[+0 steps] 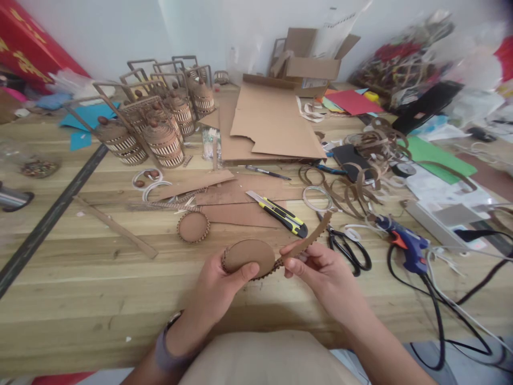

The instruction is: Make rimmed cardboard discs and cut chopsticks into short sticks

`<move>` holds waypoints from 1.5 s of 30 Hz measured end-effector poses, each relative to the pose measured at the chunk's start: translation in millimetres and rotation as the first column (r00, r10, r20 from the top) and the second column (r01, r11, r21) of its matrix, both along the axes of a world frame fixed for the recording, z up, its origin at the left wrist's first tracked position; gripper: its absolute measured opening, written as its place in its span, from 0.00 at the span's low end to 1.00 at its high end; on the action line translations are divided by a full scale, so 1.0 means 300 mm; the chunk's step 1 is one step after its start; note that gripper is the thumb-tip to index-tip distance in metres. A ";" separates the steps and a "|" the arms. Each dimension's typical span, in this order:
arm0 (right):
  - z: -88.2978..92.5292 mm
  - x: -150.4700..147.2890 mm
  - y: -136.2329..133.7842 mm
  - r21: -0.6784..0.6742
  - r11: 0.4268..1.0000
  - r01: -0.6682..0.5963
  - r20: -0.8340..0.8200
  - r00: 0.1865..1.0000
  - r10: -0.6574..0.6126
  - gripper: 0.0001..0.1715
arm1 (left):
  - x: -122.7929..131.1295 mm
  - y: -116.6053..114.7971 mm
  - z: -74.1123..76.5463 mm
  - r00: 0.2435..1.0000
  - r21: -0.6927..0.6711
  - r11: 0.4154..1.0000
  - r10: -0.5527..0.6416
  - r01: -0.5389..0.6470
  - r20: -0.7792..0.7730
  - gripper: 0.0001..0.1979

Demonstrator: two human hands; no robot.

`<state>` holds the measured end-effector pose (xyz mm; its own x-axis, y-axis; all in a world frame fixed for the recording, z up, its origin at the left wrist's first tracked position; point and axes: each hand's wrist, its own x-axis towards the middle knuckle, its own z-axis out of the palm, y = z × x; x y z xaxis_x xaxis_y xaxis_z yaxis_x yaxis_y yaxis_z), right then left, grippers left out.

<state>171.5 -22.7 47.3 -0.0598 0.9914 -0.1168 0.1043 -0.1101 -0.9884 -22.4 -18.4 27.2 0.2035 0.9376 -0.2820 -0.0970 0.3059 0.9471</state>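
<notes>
My left hand (pixel 218 286) is closed around a brown cardboard disc (pixel 248 255), thumb pressed on its face. My right hand (pixel 320 270) pinches a corrugated cardboard strip (pixel 310 239) that runs along the disc's right edge and sticks up to the right. Both hands are held just above the wooden table's (pixel 80 289) near edge. A second disc with a corrugated rim (pixel 193 226) lies flat on the table a little to the upper left.
A yellow-black utility knife (pixel 280 213), black scissors (pixel 348 251) and a blue glue gun (pixel 404 247) with its cable lie to the right. Cardboard sheets (pixel 272 123), curled strips (pixel 356 184), several cardboard lanterns (pixel 160 128) and an open box (pixel 308 61) stand further back.
</notes>
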 end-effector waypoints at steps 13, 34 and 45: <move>-0.004 0.004 -0.013 -0.008 0.998 -0.068 -0.028 0.997 0.068 0.16 | -0.005 -0.004 0.010 0.990 -0.006 0.990 -0.138 0.137 -0.007 0.13; -0.036 -0.035 -0.026 -0.048 0.991 -0.123 0.037 0.991 0.125 0.16 | 0.030 0.001 -0.013 0.976 -0.130 0.974 0.197 -0.185 0.091 0.16; 0.019 0.021 0.002 0.100 0.994 0.054 0.056 0.997 -0.059 0.18 | 0.015 -0.003 0.000 0.988 -0.129 0.983 0.122 -0.133 -0.092 0.15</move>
<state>177.9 -22.2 52.9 0.0008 0.9998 -0.0207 0.1588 -0.0205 -0.9871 -18.1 -19.4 27.3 0.0551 0.9069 -0.4178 -0.0658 0.4208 0.9047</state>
